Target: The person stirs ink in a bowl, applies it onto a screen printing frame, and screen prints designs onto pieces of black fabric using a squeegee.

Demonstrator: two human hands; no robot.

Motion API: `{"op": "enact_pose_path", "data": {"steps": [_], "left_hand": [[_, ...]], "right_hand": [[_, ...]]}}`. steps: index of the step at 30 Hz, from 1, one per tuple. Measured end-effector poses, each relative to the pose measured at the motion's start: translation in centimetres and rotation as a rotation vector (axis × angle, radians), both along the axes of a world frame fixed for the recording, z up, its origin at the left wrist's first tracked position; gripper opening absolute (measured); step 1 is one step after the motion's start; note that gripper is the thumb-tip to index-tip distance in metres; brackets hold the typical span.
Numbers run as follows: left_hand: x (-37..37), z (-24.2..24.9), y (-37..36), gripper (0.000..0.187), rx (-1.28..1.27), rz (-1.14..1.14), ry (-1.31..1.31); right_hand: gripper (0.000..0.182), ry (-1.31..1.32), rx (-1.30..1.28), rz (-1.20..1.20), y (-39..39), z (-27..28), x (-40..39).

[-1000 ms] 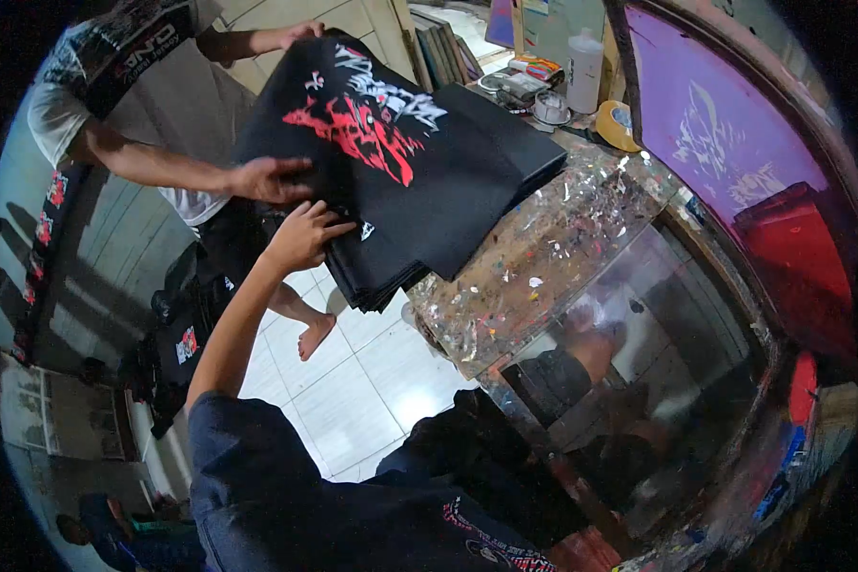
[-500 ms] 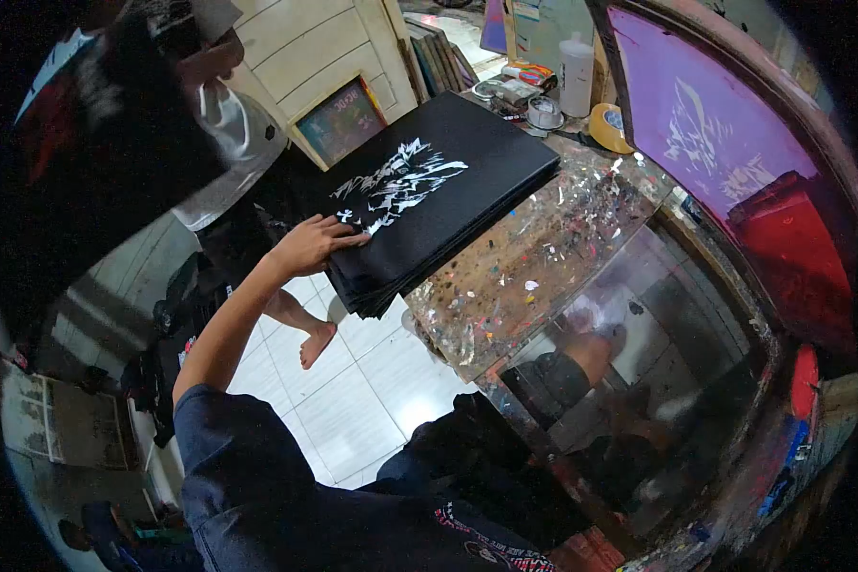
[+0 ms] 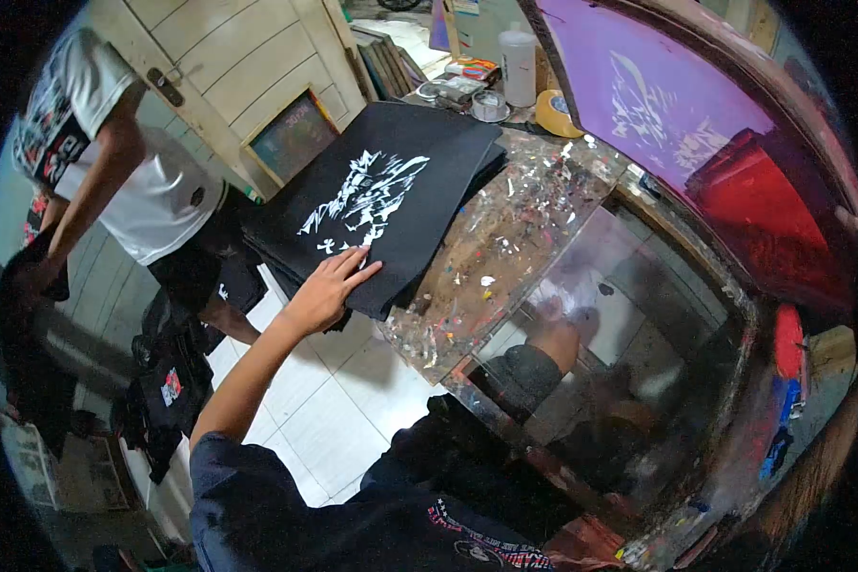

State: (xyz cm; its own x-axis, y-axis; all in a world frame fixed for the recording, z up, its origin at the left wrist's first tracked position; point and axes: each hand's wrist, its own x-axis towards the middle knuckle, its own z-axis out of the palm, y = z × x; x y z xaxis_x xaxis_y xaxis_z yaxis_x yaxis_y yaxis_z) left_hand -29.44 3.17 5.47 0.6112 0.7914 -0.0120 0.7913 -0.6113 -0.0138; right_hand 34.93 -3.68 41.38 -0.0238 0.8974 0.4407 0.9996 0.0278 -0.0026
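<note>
A stack of black T-shirts [image 3: 419, 167] lies on the paint-spattered table [image 3: 505, 238]; the top one carries a white print [image 3: 362, 195]. My left hand [image 3: 329, 286] lies flat on the stack's near corner, fingers spread, holding nothing. My right hand [image 3: 555, 338] shows dimly at the glass panel [image 3: 639, 286], blurred, and I cannot make out its fingers. A co-worker in a white T-shirt [image 3: 153, 181] stands to the left, turned away, holding a dark garment [image 3: 29, 286].
A raised printing screen with purple mesh and red ink [image 3: 696, 143] stands at the right. A white bottle [image 3: 518, 52], a yellow tape roll [image 3: 555, 112] and small tins sit at the table's far end. A wooden door [image 3: 248, 57] is behind; white floor tiles [image 3: 324, 410] lie below.
The co-worker has lifted off the top shirt with the red and white print and turned away with it. A white-printed shirt now tops the stack. My left hand stayed on the near corner.
</note>
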Motion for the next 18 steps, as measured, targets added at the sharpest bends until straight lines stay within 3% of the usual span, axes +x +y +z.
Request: {"op": "enact_pose_path", "data": {"steps": [4, 10, 18], "left_hand": [[1.9, -3.4, 0.1, 0.083, 0.073, -0.056, 0.006], [16.3, -8.2, -3.1, 0.084, 0.082, 0.001, -0.262], [34.1, -11.0, -15.3, 0.080, -0.257, -0.268, -0.424]], "right_hand": [[0.088, 0.000, 0.010, -0.008, -0.2, -0.3, 0.3], [0.084, -0.019, 0.033, -0.021, -0.4, -0.5, 0.5], [0.083, -0.008, 0.059, -0.143, 0.1, -0.1, 0.9]]}}
